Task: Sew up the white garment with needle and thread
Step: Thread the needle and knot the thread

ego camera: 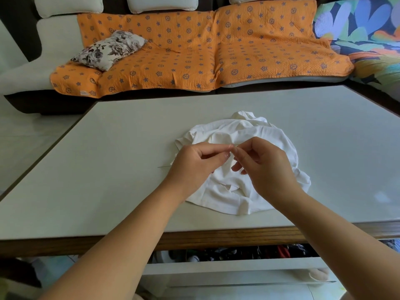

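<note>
The left grip [194, 161] and the right grip [266, 163] are held fingertip to fingertip just above the crumpled white garment [238, 131], which lies beneath both on the tabletop [108, 159]. A fine pale sliver, apparently the needle [232, 145], is pinched where the curled fingers of both grips meet. A thin dark thread [164, 167] is seen just left of the left grip.

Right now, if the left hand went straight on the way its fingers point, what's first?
The right hand: the left hand points right at its pinched fingers, nearly touching, above the garment. Depth gap unclear.
</note>
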